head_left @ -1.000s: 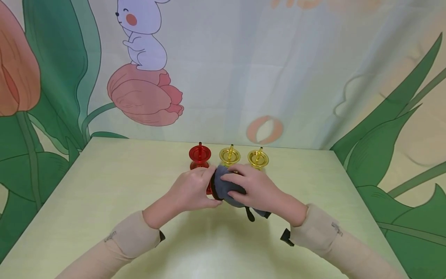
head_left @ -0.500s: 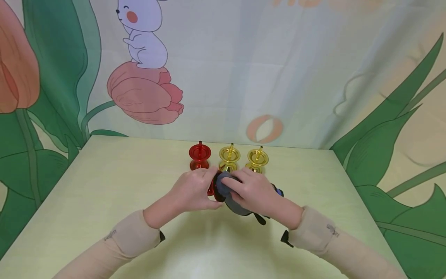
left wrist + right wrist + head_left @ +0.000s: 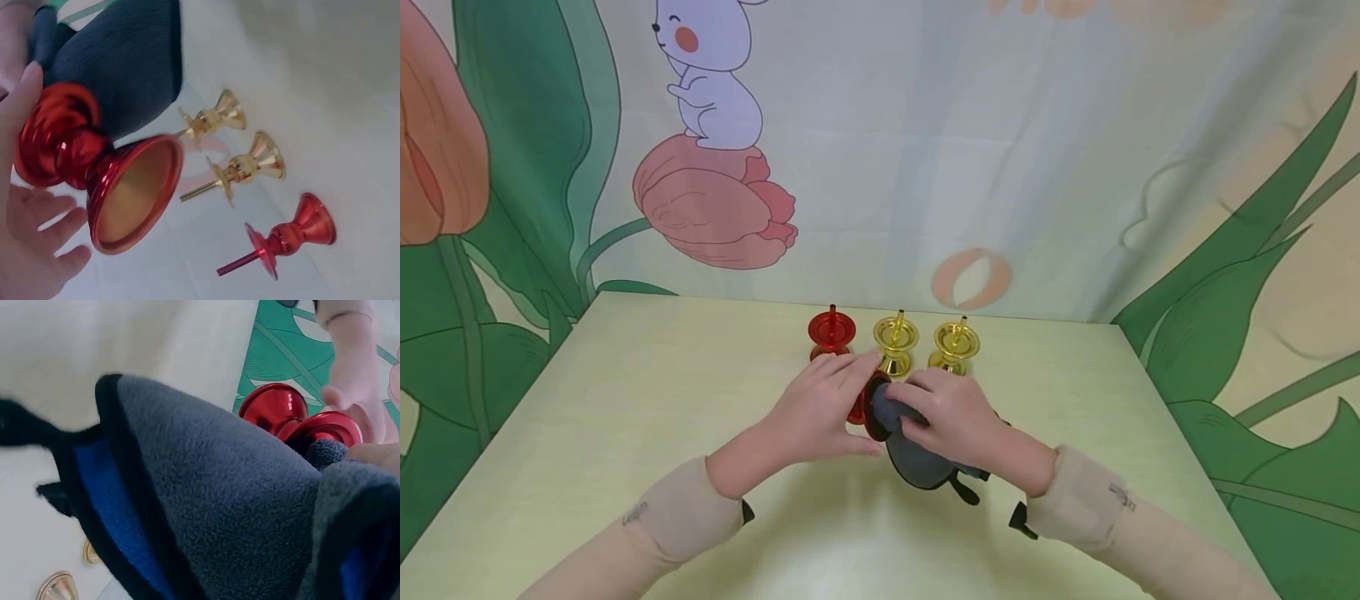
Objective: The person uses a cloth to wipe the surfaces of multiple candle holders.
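Observation:
A shiny red candlestick (image 3: 81,150) is held tilted in the air, its hollow base facing the left wrist camera. Around its dish stands my left hand (image 3: 820,408), thumb and fingers straight and spread; in the left wrist view the thumb overlaps the dish's rim. My right hand (image 3: 951,412) pinches a bunched grey-blue cloth (image 3: 219,469) with black edging and presses it into the dish. The rest of the cloth hangs below that hand, its blue inner side showing in the right wrist view. The candlestick's spike is hidden by the cloth.
Upright at the back of the pale table (image 3: 655,400) stand another red candlestick (image 3: 832,332) and two gold ones, the middle one (image 3: 895,335) and the right one (image 3: 957,342). Behind them hangs a printed curtain (image 3: 880,167).
The left thumb and fingers have spread wider around the dish. The right hand has turned the cloth slightly, and its hanging part has swung lower. The candlesticks at the back have stayed put.

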A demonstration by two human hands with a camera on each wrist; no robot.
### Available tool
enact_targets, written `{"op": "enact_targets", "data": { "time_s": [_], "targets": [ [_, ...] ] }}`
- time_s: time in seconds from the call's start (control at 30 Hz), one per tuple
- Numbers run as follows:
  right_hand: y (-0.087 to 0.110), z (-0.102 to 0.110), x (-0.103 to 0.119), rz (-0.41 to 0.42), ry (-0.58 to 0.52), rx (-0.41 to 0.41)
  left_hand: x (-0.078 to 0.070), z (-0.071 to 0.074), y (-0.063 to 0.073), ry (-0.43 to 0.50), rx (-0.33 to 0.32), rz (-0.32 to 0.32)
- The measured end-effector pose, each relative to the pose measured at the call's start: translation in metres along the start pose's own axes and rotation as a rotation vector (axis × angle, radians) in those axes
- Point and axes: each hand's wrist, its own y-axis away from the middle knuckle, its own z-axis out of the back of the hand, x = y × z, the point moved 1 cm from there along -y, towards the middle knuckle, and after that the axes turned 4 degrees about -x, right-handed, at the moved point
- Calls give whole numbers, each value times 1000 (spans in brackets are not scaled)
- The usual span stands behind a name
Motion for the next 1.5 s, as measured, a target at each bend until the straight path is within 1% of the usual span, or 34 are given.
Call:
{"op": "enact_targets", "data": {
  "time_s": [0.07, 0.13, 0.17, 0.23, 0.27, 0.3, 0.37, 0.47, 0.5, 0.53, 0.57, 0.6, 0.7, 0.8, 0.9, 0.97, 1.0, 1.03, 1.07, 1.1, 1.23, 1.3, 1.33, 1.37, 1.4, 1.43, 1.5],
  "targets": [
    [0, -1, -1, 37, -4, -17, 2, 3, -3, 86, 100, 31],
    [0, -1, -3, 63, -11, -36, 4, 4, -5, 158, 163, 57],
    [0, -1, -3, 70, -16, -43, 4, 4, -6, 189, 176, 66],
    [-1, -2, -5, 74, -27, -58, 4, 3, -7, 222, 168, 79],
    [-1, -3, -6, 66, -32, -62, 4, 2, -7, 216, 138, 72],
    [-1, -4, -8, 52, -42, -64, 3, 0, -7, 187, 96, 53],
    [-2, -6, -10, -9, -84, -54, 2, -6, -5, 95, -30, -14],
    [-2, -9, -13, -123, -163, -29, 1, -15, -3, -79, -227, -109],
    [-2, -9, -14, -154, -188, -21, 1, -17, -2, -121, -269, -128],
    [-2, -9, -14, -179, -205, -12, 1, -19, -2, -143, -293, -138],
    [-2, -9, -15, -190, -215, -7, 1, -19, -1, -149, -296, -139],
    [-2, -9, -15, -191, -207, 1, 1, -18, -1, -141, -284, -134],
    [-1, -9, -17, -149, -169, 7, 5, -12, -2, -60, -187, -91],
    [0, -9, -19, -69, -127, -10, 9, -4, -6, 53, -49, -29],
    [1, -11, -20, 1, -122, -38, 11, 1, -10, 174, 99, 40],
    [2, -12, -20, 16, -131, -48, 10, 2, -11, 227, 154, 71],
    [2, -13, -19, 10, -137, -49, 10, 1, -11, 238, 160, 78],
    [3, -13, -19, -7, -149, -48, 9, 0, -11, 236, 145, 77],
    [3, -14, -18, -34, -164, -45, 8, -2, -10, 215, 115, 62],
    [3, -14, -18, -69, -186, -37, 7, -3, -9, 177, 70, 34],
    [4, -16, -17, -230, -297, -11, 4, -11, -4, -26, -169, -113],
    [4, -16, -17, -273, -329, 0, 3, -14, -1, -96, -251, -162],
    [4, -16, -17, -279, -331, 3, 3, -14, 0, -103, -268, -169],
    [5, -16, -17, -275, -323, 6, 4, -15, 0, -98, -268, -170],
    [5, -16, -17, -262, -308, 7, 4, -14, 1, -83, -251, -161],
    [5, -16, -17, -243, -290, 6, 5, -13, 0, -59, -223, -142],
    [6, -16, -17, -193, -247, -1, 8, -8, -1, 9, -136, -85]
  ]
}}
